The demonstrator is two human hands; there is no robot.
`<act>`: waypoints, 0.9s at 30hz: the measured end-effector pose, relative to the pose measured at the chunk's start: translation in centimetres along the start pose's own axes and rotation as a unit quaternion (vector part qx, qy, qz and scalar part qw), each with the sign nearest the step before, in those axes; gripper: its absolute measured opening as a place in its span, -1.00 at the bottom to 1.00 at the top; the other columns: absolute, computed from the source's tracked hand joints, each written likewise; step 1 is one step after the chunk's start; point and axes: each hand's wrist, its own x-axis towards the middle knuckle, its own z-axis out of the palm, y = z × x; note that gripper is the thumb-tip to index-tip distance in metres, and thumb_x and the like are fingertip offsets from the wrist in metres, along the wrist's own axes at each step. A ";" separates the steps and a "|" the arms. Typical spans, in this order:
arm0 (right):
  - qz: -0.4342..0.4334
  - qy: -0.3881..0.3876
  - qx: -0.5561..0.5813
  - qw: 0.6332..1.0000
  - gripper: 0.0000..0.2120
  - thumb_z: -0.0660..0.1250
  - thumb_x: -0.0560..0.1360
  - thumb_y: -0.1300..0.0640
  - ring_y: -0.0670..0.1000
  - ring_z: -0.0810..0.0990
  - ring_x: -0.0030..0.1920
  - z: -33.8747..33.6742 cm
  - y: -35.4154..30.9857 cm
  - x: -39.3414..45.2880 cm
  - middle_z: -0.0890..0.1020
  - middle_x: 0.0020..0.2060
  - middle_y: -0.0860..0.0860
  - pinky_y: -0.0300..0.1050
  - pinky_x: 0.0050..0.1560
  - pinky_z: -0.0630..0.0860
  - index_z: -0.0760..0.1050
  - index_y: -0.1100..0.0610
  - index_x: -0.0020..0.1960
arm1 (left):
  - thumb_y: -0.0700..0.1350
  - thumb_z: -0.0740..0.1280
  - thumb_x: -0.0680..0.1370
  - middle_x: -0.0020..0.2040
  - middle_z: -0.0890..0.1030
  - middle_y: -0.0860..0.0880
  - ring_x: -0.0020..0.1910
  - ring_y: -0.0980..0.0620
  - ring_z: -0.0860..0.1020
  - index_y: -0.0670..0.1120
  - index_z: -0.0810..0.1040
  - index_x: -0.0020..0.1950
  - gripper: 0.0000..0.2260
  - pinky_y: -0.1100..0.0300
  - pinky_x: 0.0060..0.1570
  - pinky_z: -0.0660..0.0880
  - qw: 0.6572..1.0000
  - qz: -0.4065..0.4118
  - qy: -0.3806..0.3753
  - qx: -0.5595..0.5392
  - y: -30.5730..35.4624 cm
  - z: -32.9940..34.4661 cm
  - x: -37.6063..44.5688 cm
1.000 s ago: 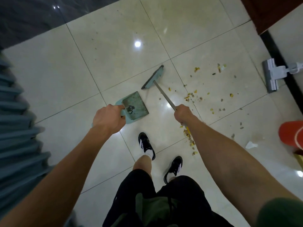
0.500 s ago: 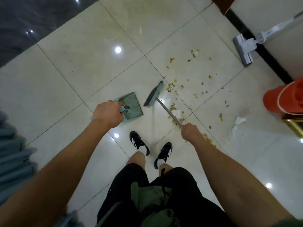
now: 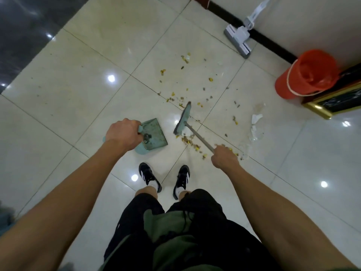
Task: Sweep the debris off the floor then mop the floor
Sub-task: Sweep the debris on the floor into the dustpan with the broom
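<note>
Two hands are in view, each curled around a handle. No brand, label or readable writing shows on any item. The left hand [image 3: 122, 134] grips the handle of one teal dustpan [image 3: 154, 136], which sits on the floor [image 3: 78, 85] just ahead of the left shoe [image 3: 148, 176]. The right hand [image 3: 224, 159] grips the metal shaft of one broom [image 3: 183, 119]; its head rests on the floor just right of the dustpan, not touching it.

Debris [image 3: 190, 142]: a small heap of yellow and brown bits lies beside the broom shaft, with many more scattered beyond the broom head; too many to count. White paper scraps [image 3: 256, 119] lie right of the broom.

Change since half a second ago: the broom head now stands further from the dustpan, and the pile sits closer to the right hand. Both grips are unchanged.

Other items, counted: one mop [image 3: 239, 41] leaning at the wall beyond the debris, one orange bucket [image 3: 304, 75] right of the debris, two black shoes.
</note>
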 end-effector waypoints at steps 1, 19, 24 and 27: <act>-0.002 0.001 0.002 1.000 -0.76 0.20 0.52 0.19 0.08 0.52 -0.19 -0.2 0.3 -0.1 0.48 -0.14 0.03 -0.08 -0.23 0.47 0.49 0.17 0.16 | 0.01 0.32 0.55 -0.25 0.49 -0.03 -0.25 -0.11 0.51 0.02 0.52 -0.10 -0.91 0.14 -0.25 0.39 1.000 0.003 0.003 0.000 0.5 -0.3 0.2; -0.079 0.024 0.037 0.996 -0.71 0.18 0.55 0.22 0.07 0.52 -0.15 -8.2 -18.9 7.6 0.50 -0.11 0.04 -0.08 -0.16 0.47 0.49 0.14 0.25 | 0.03 0.35 0.52 -0.27 0.53 0.00 -0.26 -0.11 0.55 0.06 0.49 -0.20 -0.87 0.14 -0.29 0.44 0.998 -0.027 0.018 -0.050 -12.1 -6.9 9.1; -0.060 0.017 0.065 0.996 -0.74 0.18 0.60 0.18 0.12 0.56 -0.10 -10.5 -29.0 12.0 0.59 -0.01 0.11 -0.08 -0.14 0.50 0.51 0.16 0.24 | 0.06 0.30 0.55 -0.17 0.61 -0.06 -0.22 -0.12 0.57 0.10 0.55 -0.08 -0.92 0.12 -0.26 0.46 0.997 -0.019 0.007 -0.069 -20.4 -7.6 14.5; -0.043 0.006 0.098 0.994 -0.73 0.19 0.60 0.18 0.13 0.57 -0.14 -11.9 -33.6 14.3 0.60 -0.06 0.12 -0.07 -0.11 0.57 0.55 0.15 0.25 | 0.06 0.28 0.56 -0.18 0.62 -0.06 -0.24 -0.12 0.57 0.09 0.56 -0.04 -0.90 0.12 -0.25 0.50 0.997 -0.005 -0.002 -0.072 -24.2 -8.0 17.4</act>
